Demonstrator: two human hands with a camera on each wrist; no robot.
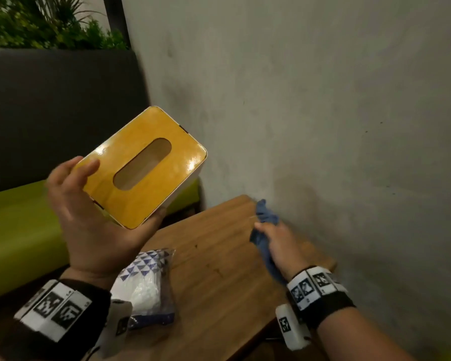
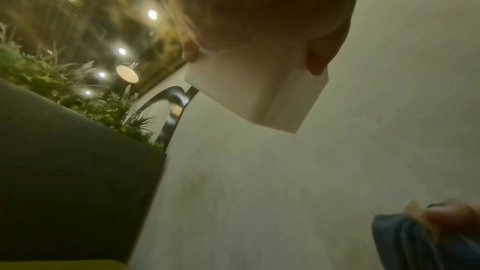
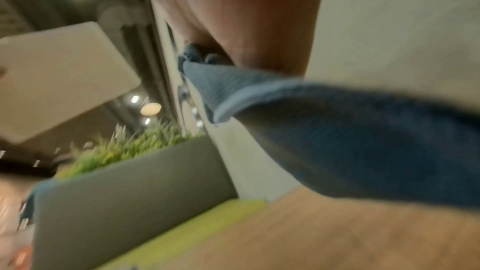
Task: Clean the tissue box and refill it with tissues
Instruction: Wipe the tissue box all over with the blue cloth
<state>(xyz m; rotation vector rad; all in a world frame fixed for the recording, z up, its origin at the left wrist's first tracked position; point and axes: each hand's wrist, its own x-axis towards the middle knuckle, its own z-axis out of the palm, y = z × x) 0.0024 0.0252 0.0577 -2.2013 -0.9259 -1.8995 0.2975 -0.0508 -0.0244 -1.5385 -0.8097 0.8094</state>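
My left hand (image 1: 89,220) grips a tissue box (image 1: 143,165) in the air above the table's left end. The box has a glossy yellow wooden lid with an oval slot and a white body (image 2: 259,87); through the slot I see only brown inside. In the left wrist view my fingertips (image 2: 315,65) curl over its white side. My right hand (image 1: 276,243) holds a bunched blue cloth (image 1: 264,220) just over the table, close to the wall; the cloth (image 3: 337,130) trails back past the wrist. A plastic pack of white tissues (image 1: 146,285) with a blue triangle print lies on the table below my left wrist.
The wooden table (image 1: 219,269) is small and butts against a grey concrete wall (image 1: 323,100) on the right. Behind it runs a bench with a green seat (image 1: 18,230) and dark backrest (image 1: 63,100), topped by plants (image 1: 37,19).
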